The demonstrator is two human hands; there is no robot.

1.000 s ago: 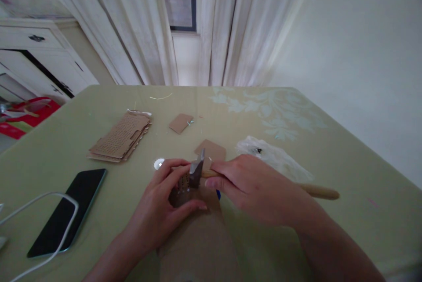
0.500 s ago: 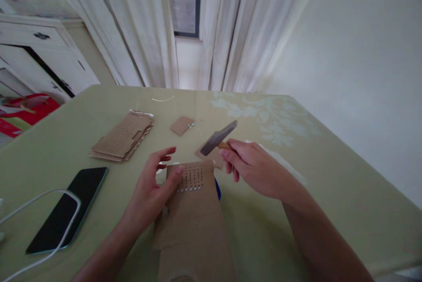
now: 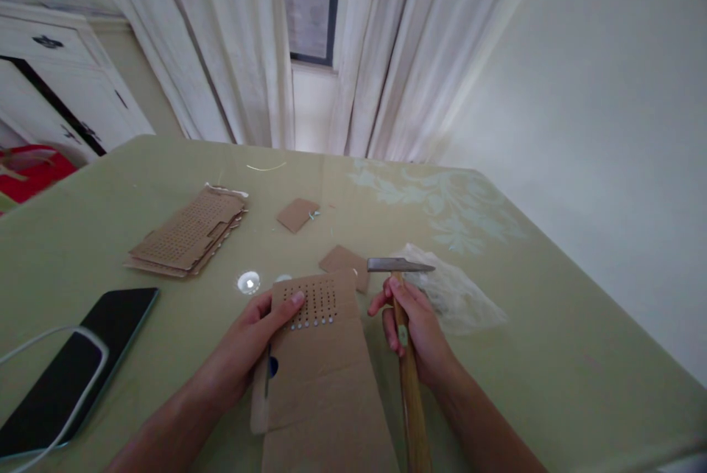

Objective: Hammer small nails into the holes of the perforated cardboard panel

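Observation:
My left hand (image 3: 254, 333) grips the left edge of a long piece of brown cardboard (image 3: 325, 392), thumb on top and fingers beneath. Rows of small holes run across the cardboard's far end, with a line of small pale round pieces along the nearest row. My right hand (image 3: 414, 318) is closed round the wooden handle of a hammer (image 3: 409, 377), just below its flat metal head. The hammer stands apart from the cardboard, to its right. Part of something dark blue shows through a gap at the cardboard's left side.
A stack of perforated cardboard sheets (image 3: 191, 231) lies at the left, above a black tablet (image 3: 82, 370) with a white cable (image 3: 93, 344) over it. Two small cardboard squares (image 3: 298, 214) lie beyond my hands. Crumpled clear plastic (image 3: 464, 300) is at the right.
The hammer has swung from a slanted, raised pose to handle-down, and my right hand has moved lower. My left hand's fingers have closed on the cardboard edge. The view has shifted slightly.

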